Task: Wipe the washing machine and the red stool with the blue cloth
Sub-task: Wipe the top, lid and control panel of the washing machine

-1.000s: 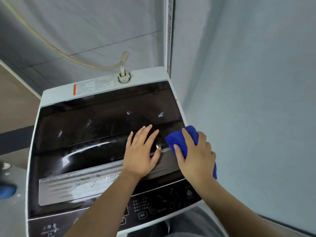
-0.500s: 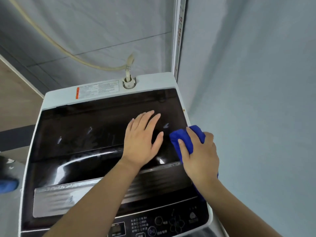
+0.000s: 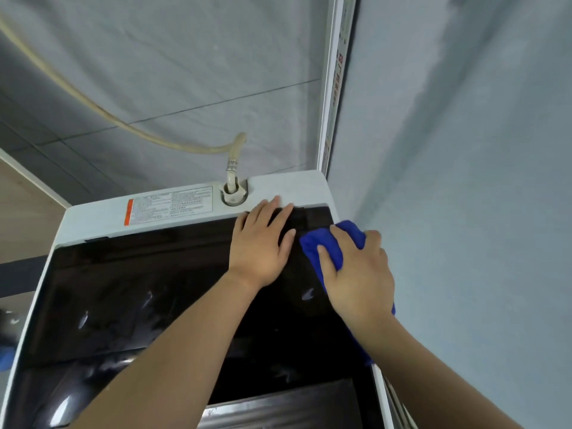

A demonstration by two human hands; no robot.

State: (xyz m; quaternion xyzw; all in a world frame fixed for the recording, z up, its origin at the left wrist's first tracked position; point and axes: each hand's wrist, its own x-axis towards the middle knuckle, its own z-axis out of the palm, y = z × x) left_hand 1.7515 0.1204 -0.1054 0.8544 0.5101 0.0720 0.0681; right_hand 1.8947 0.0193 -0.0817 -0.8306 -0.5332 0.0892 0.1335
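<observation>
Two hands on dark washing machine lid [image 3: 139, 289], left hand [image 3: 263, 246] flat, fingers straight, at rear edge, right hand [image 3: 359, 277] curled round blue cloth [image 3: 315, 243] beside grey wall [image 3: 464, 181], hose [image 3: 123, 125] behind

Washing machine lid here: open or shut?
Shut. The dark lid lies flat on the washing machine; the left hand rests flat on it and the right hand holds the blue cloth against its rear right corner.

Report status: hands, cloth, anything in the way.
Left hand flat on washing machine lid, at rear edge. Right hand holds blue cloth against lid's right rear corner. Hose fitting just behind; red stool not in view.
</observation>
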